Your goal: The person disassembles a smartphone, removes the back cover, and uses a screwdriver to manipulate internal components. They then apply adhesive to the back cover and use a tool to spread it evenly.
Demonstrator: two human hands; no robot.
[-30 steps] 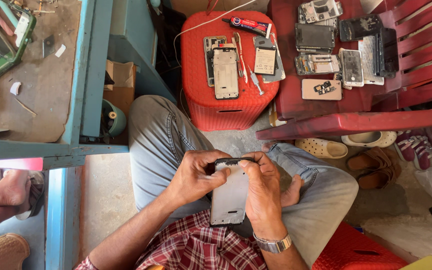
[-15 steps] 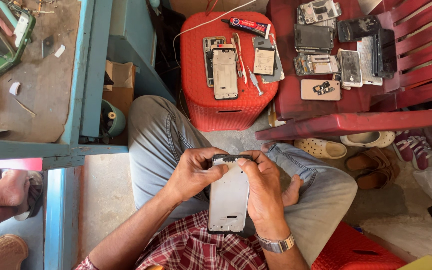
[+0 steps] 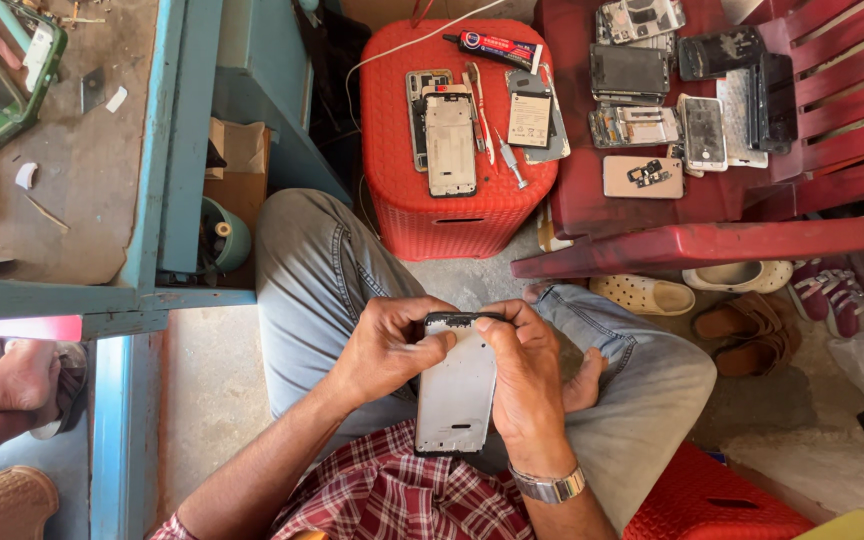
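Seated person, cross-legged, grey trousers, plaid shirt. Both hands hold a phone frame (image 3: pixel 457 385), pale silver back plate with dark top edge, upright over the lap, near centre of view. Left hand (image 3: pixel 384 345) wraps the upper left edge, thumb pressed on the top left corner. Right hand (image 3: pixel 524 375) closed along the right edge, fingers curled over the top right corner; metal wristwatch (image 3: pixel 550 487) on that wrist. Both grips tight on the frame, no gap.

Far centre: red plastic stool (image 3: pixel 452 215) carrying a second phone frame (image 3: pixel 449 143), a flat battery (image 3: pixel 529 118), a glue tube (image 3: pixel 497 47), a small screwdriver (image 3: pixel 510 165) just right of the frame. Far right: red plastic chair (image 3: pixel 712 235) with a pile of stripped phones and screens (image 3: pixel 667 95) on its seat. Below the chair, on the floor: cream sandals (image 3: pixel 682 290), brown sandals (image 3: pixel 747 330). Left: blue-edged workbench (image 3: pixel 157 150), with a green tray (image 3: pixel 7 85) at its far left corner. Cardboard box (image 3: pixel 237 160) under the bench. Another person's foot (image 3: pixel 22 380) at the left edge, well apart from the hands.
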